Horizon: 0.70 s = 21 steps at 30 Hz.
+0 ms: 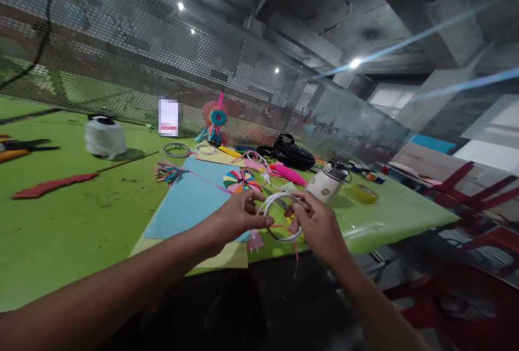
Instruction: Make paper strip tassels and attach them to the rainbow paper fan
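A white ring [284, 238], which looks like coiled wire or cord, is held up between both hands over the table's front edge. My left hand [243, 213] pinches its left side between thumb and fingers. On the ring's upper right side, my right hand [314, 220] has its fingers closed. Just beyond the hands lies a multicolored striped paper rosette [242, 180] beside a light blue sheet [190, 199]. A pink strand runs from a tassel [170, 172] across that sheet. Small pink pieces hang below the ring.
A white bottle [327, 180] stands right of the hands, near a black bag [294, 152]. On the green table [101, 221] are a white string roll [105, 137], pliers [28, 146] and a decorated ornament [219, 117]. Red chairs [466, 302] are at right.
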Tool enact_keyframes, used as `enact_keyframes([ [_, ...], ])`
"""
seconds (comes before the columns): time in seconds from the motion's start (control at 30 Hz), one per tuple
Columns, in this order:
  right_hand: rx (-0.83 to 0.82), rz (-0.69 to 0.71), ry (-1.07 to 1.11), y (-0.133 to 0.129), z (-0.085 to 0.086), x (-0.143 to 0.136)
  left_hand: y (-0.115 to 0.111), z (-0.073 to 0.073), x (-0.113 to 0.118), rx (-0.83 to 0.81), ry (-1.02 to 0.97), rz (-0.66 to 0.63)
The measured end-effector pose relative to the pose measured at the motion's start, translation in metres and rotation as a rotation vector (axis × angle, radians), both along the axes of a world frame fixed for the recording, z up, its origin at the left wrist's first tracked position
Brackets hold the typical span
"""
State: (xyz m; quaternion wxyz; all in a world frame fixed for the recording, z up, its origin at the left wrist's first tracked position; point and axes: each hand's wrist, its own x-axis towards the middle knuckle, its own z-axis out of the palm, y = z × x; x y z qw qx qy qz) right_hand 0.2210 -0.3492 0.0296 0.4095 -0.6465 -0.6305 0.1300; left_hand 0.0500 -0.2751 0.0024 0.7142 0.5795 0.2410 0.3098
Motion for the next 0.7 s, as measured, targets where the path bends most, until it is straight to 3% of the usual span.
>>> enact_keyframes([
  [0.13,0.022,0.031,-0.045,0.008,-0.003,-0.008,0.01,0.001,-0.005,0.075,-0.039,0.051],
  [0.3,-0.053,0.176,-0.211,0.007,0.002,-0.011,0.014,0.012,-0.014,-0.167,-0.07,-0.273],
  [0.37,-0.084,0.183,-0.322,0.005,0.005,-0.01,0.01,0.012,-0.011,-0.157,-0.055,-0.31],
  [0.57,-0.121,0.302,-0.55,-0.015,0.01,0.004,-0.006,0.006,0.012,-0.312,-0.069,-0.262],
  [0.7,-0.21,0.277,-0.548,-0.034,0.009,0.018,-0.013,-0.001,0.024,-0.278,-0.081,-0.135],
])
